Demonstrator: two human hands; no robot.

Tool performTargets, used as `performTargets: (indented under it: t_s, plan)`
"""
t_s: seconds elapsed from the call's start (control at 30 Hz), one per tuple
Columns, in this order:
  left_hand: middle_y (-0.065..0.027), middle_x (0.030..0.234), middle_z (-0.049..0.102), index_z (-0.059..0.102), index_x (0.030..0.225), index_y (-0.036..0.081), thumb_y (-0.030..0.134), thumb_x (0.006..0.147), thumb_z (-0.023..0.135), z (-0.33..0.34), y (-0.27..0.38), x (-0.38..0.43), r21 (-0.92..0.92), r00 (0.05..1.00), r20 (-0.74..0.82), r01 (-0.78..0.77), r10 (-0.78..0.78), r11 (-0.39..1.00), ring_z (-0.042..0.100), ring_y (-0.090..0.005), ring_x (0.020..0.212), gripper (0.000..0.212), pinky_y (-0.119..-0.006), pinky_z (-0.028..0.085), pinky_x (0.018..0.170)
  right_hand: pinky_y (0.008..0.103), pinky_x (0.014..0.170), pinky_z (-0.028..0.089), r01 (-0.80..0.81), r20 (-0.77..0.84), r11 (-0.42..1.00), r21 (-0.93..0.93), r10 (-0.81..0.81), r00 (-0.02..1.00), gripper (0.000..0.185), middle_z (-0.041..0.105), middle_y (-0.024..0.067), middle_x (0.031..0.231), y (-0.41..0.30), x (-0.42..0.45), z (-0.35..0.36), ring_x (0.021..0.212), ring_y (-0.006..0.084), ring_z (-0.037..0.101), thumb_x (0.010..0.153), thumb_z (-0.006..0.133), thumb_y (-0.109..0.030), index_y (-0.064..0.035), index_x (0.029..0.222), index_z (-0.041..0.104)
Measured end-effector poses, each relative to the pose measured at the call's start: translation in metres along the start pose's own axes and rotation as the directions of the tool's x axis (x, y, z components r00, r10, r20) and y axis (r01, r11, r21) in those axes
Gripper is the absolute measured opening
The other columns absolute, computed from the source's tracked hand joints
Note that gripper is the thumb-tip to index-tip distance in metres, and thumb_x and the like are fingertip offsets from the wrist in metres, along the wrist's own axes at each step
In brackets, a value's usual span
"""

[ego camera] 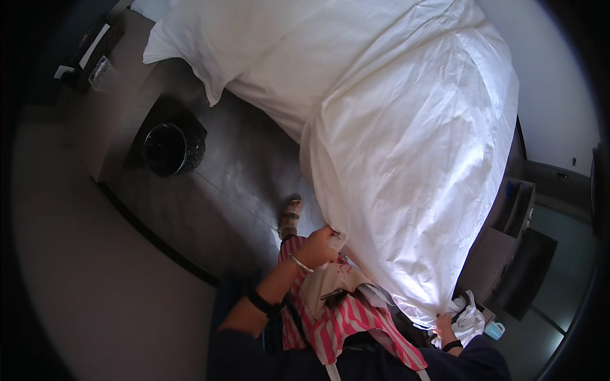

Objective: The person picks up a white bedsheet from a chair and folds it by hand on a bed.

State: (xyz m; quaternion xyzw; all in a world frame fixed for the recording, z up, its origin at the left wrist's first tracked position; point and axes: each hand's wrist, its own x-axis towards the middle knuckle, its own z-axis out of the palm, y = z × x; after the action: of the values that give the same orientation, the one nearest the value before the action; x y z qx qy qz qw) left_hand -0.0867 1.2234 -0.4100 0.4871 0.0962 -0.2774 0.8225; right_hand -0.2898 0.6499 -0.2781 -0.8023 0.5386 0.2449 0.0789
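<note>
A large white duvet point(400, 157) spreads from the bed down toward me, lifted and puffed out. My left hand point(320, 248), with a silver bangle and a black wristband, grips a bunched bit of its near left edge. Farther right, my right hand point(443, 325) pinches the near right corner, where the fabric gathers into folds. Between the two hands the lower edge hangs over a pink-and-white striped apron point(352, 316) that I wear. White bedding point(252, 43) lies behind the duvet, one pointed corner hanging over the bed's side.
A black waste bin point(167, 150) stands on the dark floor at left. Near the wall, a clear glass ashtray point(100, 72) rests on a ledge. Crumpled white cloth point(469, 321) and a light-blue jug-like container point(494, 329) are at lower right. A cabinet point(495, 255) stands along the right side.
</note>
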Motion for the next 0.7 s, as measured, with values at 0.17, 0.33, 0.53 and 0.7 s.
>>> performTargets:
  t_s: [0.17, 0.33, 0.53, 0.7]
  plan:
    - [-0.0045, 0.092, 0.057, 0.054, 0.098, -0.001, 0.010, 0.070, 0.066, 0.020, 0.066, -0.023, -0.043, 0.854, 0.513, 0.123, -0.084, 0.992, 0.052, -0.0123, 0.087, 0.032, -0.026, 0.041, 0.078, 0.0378, 0.039, 0.040, -0.056, 0.034, 0.998, -0.039, 0.058, 0.998, 0.023, 0.057, 0.0160, 0.079, -0.066, -0.062, 0.008, 0.061, 0.0265, 0.056, 0.079, 0.050, -0.012, 0.0027, 0.096, 0.054]
    - [-0.0081, 0.086, 0.060, 0.057, 0.096, 0.001, 0.004, 0.075, 0.057, -0.074, -0.005, 0.044, 0.072, 0.976, -0.219, 0.004, 0.012, 0.997, 0.057, -0.0139, 0.074, 0.022, -0.026, 0.046, 0.065, 0.0369, 0.036, 0.040, -0.064, 0.089, 0.998, 0.003, 0.064, 0.994, 0.024, 0.057, 0.0148, 0.078, -0.065, -0.057, 0.010, 0.059, 0.0266, 0.055, 0.079, 0.048, -0.012, 0.0028, 0.097, 0.054]
    - [-0.0125, 0.102, 0.053, 0.051, 0.106, 0.003, 0.008, 0.067, 0.063, -0.153, -0.071, 0.110, 0.455, 0.823, -0.504, -0.002, 0.260, 0.890, 0.052, -0.0234, 0.093, 0.041, -0.032, 0.045, 0.073, 0.0356, 0.034, 0.039, -0.090, 0.051, 0.996, -0.022, 0.091, 0.995, 0.025, 0.056, 0.0141, 0.078, -0.081, -0.074, 0.015, 0.057, 0.0250, 0.055, 0.080, 0.047, -0.014, 0.0016, 0.099, 0.053]
    - [-0.0095, 0.106, 0.053, 0.046, 0.112, 0.001, 0.009, 0.075, 0.056, -0.151, -0.074, 0.144, -0.368, 0.956, -0.199, 0.131, -0.216, 0.920, 0.053, -0.0198, 0.092, 0.040, -0.030, 0.044, 0.078, 0.0353, 0.034, 0.041, -0.087, 0.079, 0.995, 0.051, 0.083, 0.993, 0.025, 0.056, 0.0142, 0.080, -0.077, -0.073, 0.018, 0.056, 0.0255, 0.054, 0.080, 0.047, -0.013, 0.0002, 0.101, 0.052]
